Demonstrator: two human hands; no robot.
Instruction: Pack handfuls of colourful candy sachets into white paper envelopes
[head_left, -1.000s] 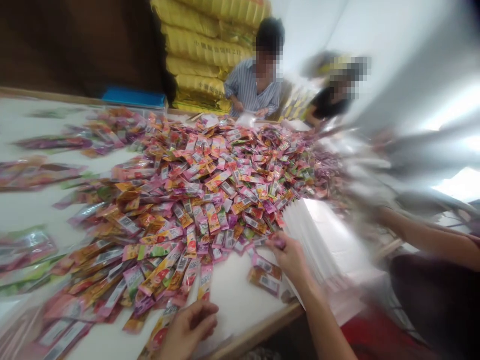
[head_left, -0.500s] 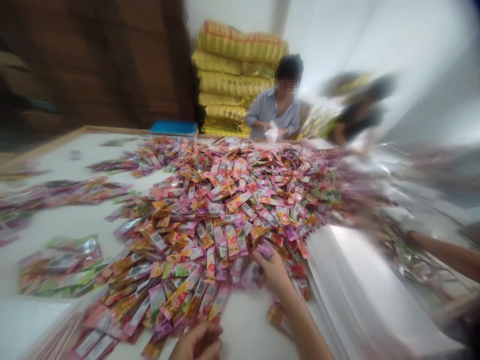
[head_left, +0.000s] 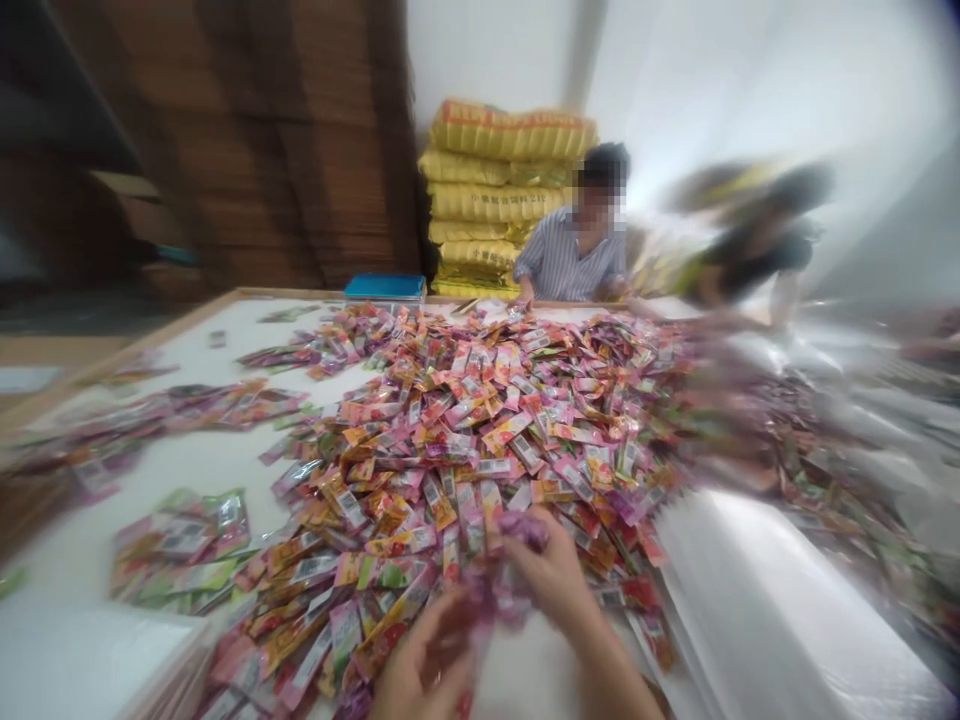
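Note:
A wide heap of small, slim printed packets [head_left: 517, 465], mostly pink, orange and purple with some green, covers the middle of the white table [head_left: 525, 670]. At the heap's near edge my right hand [head_left: 555, 575] is closed on a few purple packets [head_left: 521, 530]. My left hand [head_left: 431, 650] is just to the left and lower, its fingers curled against a pinkish-purple packet [head_left: 480, 595] between the two hands. Blur hides the exact grip there and how many packets are held.
White sheets or flat bags lie stacked at the right [head_left: 780, 600], with another white stack [head_left: 97, 650] at the lower left. Smaller packet piles [head_left: 180, 540] lie leftward. A blue-topped box [head_left: 385, 288] stands at the far edge. Two people [head_left: 574, 250] work across the table.
My right hand, with its purple packets, and my left hand have come together. The view has shifted, so the table appears lower and further right. The person opposite has lowered a white item.

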